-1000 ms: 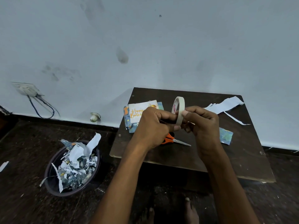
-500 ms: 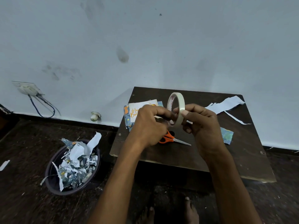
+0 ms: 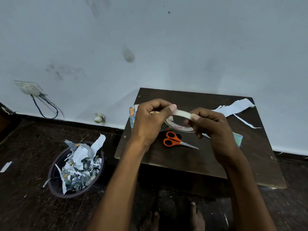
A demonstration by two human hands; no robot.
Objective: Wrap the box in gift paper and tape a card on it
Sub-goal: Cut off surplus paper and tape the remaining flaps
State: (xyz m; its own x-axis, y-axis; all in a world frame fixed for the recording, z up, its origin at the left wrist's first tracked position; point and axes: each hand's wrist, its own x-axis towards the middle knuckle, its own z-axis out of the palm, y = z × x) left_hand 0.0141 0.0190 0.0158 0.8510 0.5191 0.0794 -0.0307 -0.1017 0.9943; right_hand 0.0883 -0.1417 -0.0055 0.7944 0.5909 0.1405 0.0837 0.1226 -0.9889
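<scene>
While two hands point(image 3: 150, 124) point(image 3: 211, 124) grip one tape roll point(image 3: 180, 120), one scissors point(image 3: 176, 140) lies below.

A low dark wooden counter point(image 3: 191, 162) stands against the wall on a dark speckled floor point(image 3: 30, 147). On the counter lie orange-handled scissors point(image 3: 176, 141) near its middle, white paper strips point(image 3: 233, 109) at the far right corner, a small patterned scrap point(image 3: 237, 139) near the right edge, and a patterned wrapped box point(image 3: 132, 117) at the far left, mostly hidden. On the floor to the left sits a dark bowl point(image 3: 55, 185) full of paper scraps, with a white scrap point(image 3: 5, 166) farther left.
</scene>
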